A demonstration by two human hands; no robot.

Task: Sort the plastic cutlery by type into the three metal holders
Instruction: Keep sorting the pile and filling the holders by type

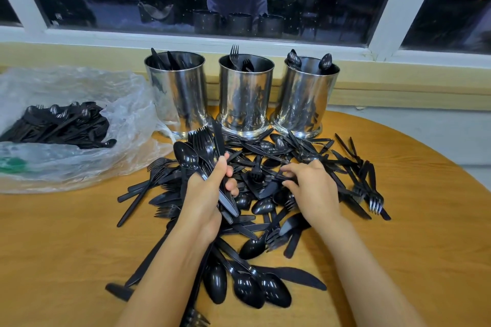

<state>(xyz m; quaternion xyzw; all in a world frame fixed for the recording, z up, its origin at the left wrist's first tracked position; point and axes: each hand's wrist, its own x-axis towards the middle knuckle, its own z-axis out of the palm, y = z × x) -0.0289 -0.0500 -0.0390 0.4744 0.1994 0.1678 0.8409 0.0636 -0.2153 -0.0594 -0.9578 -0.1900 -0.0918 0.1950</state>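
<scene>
Glossy black plastic spoons (247,287) are seen lower centre, in the unsorted cutlery pile (305,151). A mixed bundle (207,148) is clasped by the left grip (210,194), probably for sorting; one piece (271,188) is pinched by the right grip (310,188). Three shiny metal holders (245,95) are set upper centre, within reach.

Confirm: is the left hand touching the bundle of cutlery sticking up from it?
Touching. The head view shows the left hand with its fingers curled round the handles of the bundle, whose heads fan out above the grip.
</scene>
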